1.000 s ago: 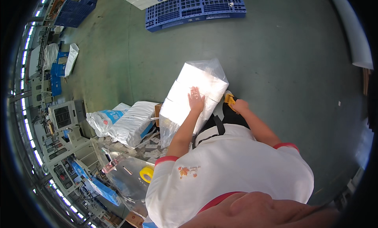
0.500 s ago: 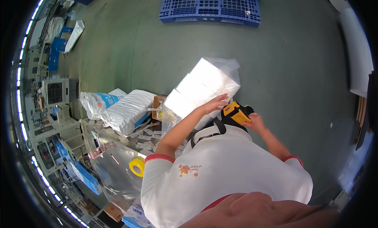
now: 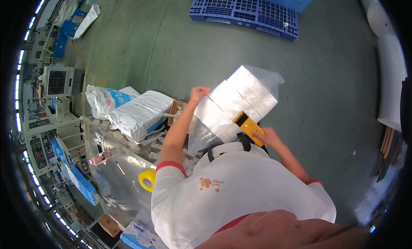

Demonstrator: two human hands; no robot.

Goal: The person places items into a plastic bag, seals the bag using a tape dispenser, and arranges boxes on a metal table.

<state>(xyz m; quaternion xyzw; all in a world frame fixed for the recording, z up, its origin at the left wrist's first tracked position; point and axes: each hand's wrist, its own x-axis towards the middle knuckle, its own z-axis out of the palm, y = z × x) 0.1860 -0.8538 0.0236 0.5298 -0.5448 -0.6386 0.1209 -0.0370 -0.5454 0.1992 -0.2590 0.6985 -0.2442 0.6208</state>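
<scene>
Right hand point(image 3: 269, 138) grips yellow handheld device point(image 3: 249, 127), fingers closed round its near right end; device sits over near right side of clear bag of white packs point(image 3: 231, 96). Left hand point(image 3: 199, 94) at bag's left edge, fingers curled; can't tell if pinching film. Yellow tape roll point(image 3: 146, 180) near left. Blue plastic pallet point(image 3: 244, 16) far.

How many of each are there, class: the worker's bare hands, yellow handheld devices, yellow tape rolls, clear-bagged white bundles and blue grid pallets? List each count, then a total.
Bare hands: 2 (left hand, right hand)
Yellow handheld device: 1
Yellow tape roll: 1
Clear-bagged white bundle: 1
Blue grid pallet: 1
Total: 6
</scene>
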